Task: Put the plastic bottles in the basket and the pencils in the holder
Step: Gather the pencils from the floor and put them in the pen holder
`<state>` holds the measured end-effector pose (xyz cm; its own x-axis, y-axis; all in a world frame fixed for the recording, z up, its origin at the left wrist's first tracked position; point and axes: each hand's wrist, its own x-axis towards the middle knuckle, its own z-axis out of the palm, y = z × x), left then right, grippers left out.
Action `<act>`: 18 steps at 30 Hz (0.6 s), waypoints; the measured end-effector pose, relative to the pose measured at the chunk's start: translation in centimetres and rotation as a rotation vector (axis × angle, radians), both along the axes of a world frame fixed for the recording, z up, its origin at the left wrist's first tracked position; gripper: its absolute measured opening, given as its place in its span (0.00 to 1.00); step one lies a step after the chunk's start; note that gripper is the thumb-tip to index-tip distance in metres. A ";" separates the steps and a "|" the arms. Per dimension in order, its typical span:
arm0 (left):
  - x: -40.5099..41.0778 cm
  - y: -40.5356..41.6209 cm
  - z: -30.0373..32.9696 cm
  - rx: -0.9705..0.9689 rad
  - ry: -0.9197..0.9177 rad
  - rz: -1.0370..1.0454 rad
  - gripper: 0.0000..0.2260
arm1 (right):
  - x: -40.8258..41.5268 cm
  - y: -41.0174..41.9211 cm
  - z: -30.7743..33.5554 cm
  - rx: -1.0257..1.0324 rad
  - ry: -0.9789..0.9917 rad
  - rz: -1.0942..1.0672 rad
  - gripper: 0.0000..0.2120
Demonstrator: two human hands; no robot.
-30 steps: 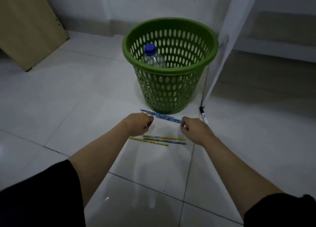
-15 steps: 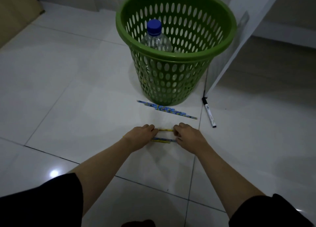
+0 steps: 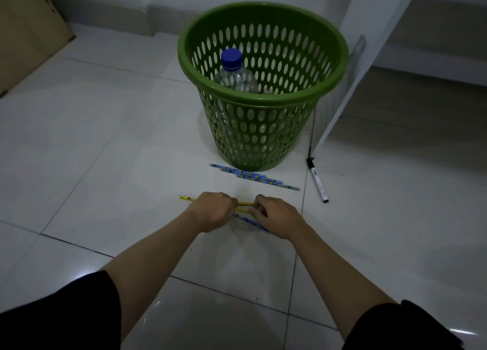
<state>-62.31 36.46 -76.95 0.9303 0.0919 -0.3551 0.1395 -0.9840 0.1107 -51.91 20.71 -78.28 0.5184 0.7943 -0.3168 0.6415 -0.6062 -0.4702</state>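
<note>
While both hands are lowered to the white tiled floor (image 3: 105, 144), a green perforated basket (image 3: 263, 96) is seen standing upright just beyond them. One clear plastic bottle (image 3: 235, 77) with a blue cap (image 3: 231, 57) is held inside the basket, upright and leaning toward its left wall; clear plastic, perhaps of a second bottle, is glimpsed through the holes lower down, though it cannot be told for certain. No pencil is seen inside the basket.

Yellow pencils (image 3: 243, 204) are pinched between the curled fingers of the left hand (image 3: 213, 212) and the right hand (image 3: 276, 216), with one yellow tip left sticking out past the left hand. A blue pencil (image 3: 250, 222) is seen lying on the floor under the two hands; whether it is gripped cannot be told.

Near the foot of the basket, a cluster of blue patterned pencils (image 3: 254, 177) is laid slantwise on the tiles. A black-capped marker (image 3: 317, 181) is seen to their right, apart from them, beside the bottom edge of a white panel (image 3: 369, 46).
</note>
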 end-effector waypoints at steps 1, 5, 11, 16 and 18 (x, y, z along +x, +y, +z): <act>0.2 -0.1 0.3 -0.026 -0.021 0.031 0.12 | -0.3 0.0 0.1 -0.007 0.040 -0.007 0.15; 0.7 -0.2 1.1 -0.139 -0.075 0.196 0.12 | -0.7 -0.4 1.1 0.023 0.136 -0.081 0.15; 1.2 0.0 2.2 -0.362 -0.116 0.565 0.13 | 0.2 -1.7 2.6 -0.014 0.081 -0.148 0.18; 2.1 -0.3 2.8 -0.636 -0.159 1.011 0.28 | 0.2 -1.8 3.4 0.119 0.233 -0.328 0.15; 2.7 -1.4 3.0 -0.797 -0.115 1.103 0.31 | -0.4 -0.5 3.9 0.171 0.294 -0.364 0.14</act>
